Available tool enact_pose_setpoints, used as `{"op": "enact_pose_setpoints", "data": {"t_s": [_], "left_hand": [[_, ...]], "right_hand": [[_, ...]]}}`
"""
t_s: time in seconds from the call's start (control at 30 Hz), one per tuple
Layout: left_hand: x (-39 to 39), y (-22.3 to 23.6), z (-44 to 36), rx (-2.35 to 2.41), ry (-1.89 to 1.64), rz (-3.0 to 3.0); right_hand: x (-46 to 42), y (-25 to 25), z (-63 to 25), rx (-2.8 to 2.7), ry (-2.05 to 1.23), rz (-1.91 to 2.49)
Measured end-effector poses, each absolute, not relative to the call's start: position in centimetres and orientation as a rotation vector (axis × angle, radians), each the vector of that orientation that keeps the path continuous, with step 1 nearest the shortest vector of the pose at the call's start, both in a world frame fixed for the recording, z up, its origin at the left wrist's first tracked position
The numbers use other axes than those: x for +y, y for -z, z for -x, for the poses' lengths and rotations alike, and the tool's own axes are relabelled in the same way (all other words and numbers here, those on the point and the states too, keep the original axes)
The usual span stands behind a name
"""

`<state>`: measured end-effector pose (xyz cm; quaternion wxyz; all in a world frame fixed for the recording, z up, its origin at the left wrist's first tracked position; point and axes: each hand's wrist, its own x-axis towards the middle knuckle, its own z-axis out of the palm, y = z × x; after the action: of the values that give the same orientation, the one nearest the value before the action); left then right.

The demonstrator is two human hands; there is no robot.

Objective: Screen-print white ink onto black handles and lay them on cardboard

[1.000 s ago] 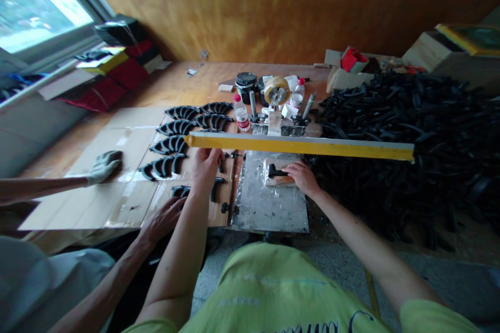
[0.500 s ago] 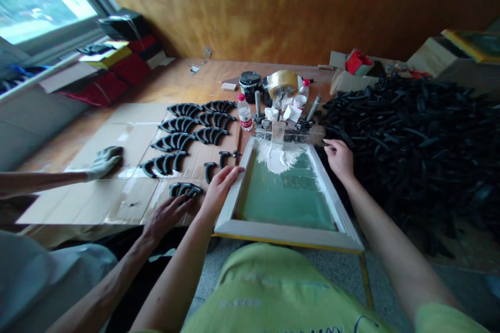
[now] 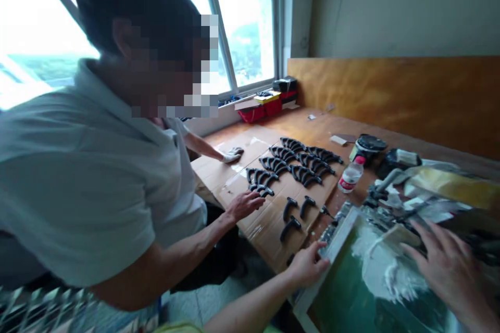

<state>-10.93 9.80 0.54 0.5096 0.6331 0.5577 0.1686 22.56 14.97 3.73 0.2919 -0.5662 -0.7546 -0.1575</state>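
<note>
My left hand (image 3: 308,265) grips the left rail of a wooden printing screen frame (image 3: 338,242) with green mesh (image 3: 351,296). White ink (image 3: 375,265) is smeared across the mesh. My right hand (image 3: 449,265), blurred, hovers over the screen with fingers spread, close to a squeegee (image 3: 398,231) that stands in the ink. Whether it touches the squeegee I cannot tell. Black curved plastic handles (image 3: 297,164) lie in rows on flattened cardboard (image 3: 269,218) left of the screen.
A co-worker in a grey shirt (image 3: 86,187) sits close on my left, one bare hand (image 3: 244,203) on a handle, a gloved hand (image 3: 232,155) farther back on the cardboard. A small bottle (image 3: 350,177), a black tin (image 3: 367,146) and clutter sit behind the screen. Windows lie beyond.
The screen frame came down flat from its raised position. My head has turned left, bringing the co-worker into view. My right hand moved from the frame's far corner over the inked mesh.
</note>
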Motion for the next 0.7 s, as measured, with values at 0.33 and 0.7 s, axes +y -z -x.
{"op": "enact_pose_setpoints", "data": {"t_s": [0.33, 0.7], "left_hand": [[10.1, -1.1, 11.0, 1.338, -0.356, -1.525], [10.2, -1.6, 11.0, 1.340, -0.337, -1.548]], "right_hand": [[16.3, -2.0, -22.9, -2.179, 0.456, 1.573], [15.6, -1.7, -22.4, -2.201, 0.531, 1.500]]}}
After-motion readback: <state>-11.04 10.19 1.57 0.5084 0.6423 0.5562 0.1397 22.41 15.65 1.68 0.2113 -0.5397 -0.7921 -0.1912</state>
